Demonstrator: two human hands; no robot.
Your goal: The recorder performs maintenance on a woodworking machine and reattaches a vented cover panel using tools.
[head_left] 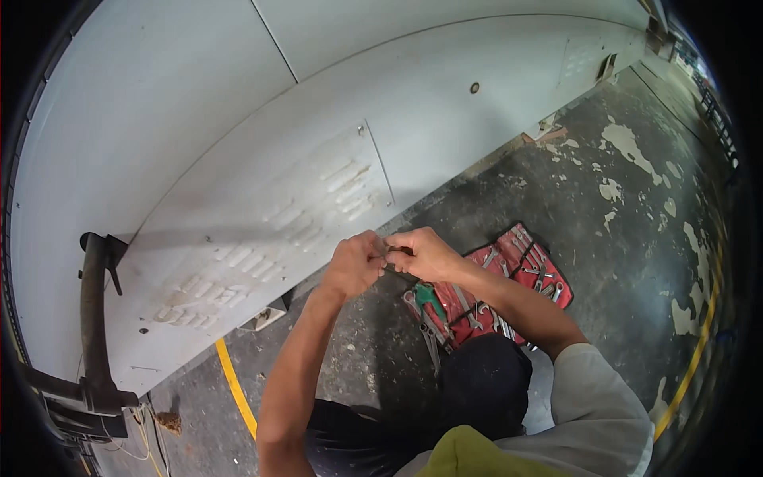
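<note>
My left hand (pixel 354 264) and my right hand (pixel 429 254) meet in front of the lower part of a white metal cabinet (pixel 413 95). Both have their fingers pinched together around something small and dark. The fingers cover most of it, so its kind cannot be made out. Below and right of my hands, a red tool roll (pixel 563 292) lies spread on the floor, with several wrenches (pixel 474 319) on it and in its pockets. A green-handled tool (pixel 430 300) rests at the roll's left end, partly under my right forearm.
A louvred panel (pixel 270 238) is set in the cabinet's side. At the far left a dark metal bar (pixel 95 318) sticks out from the cabinet, with cables (pixel 151 433) below it. Yellow lines (pixel 236 389) cross the worn grey floor (pixel 620 262).
</note>
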